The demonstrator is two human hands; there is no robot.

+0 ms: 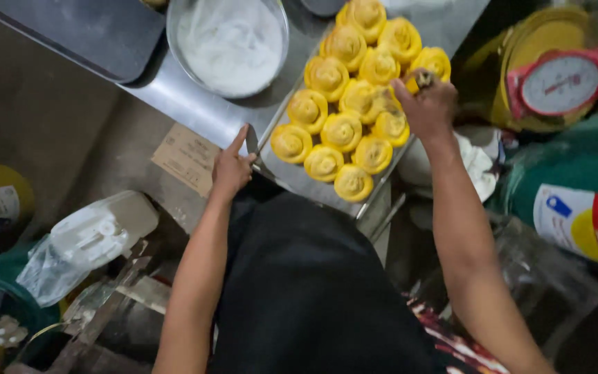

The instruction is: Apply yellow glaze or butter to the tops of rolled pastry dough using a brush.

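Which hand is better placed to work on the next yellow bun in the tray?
Right, probably. The right hand is already over the yellow buns, holding a small tool, while the left hand rests at the corner of the tray, steadying it.

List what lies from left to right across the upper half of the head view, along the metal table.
Dark tray → metal bowl of white powder → left hand on the corner of the baking tray → yellow spiral dough rolls → right hand → red scale.
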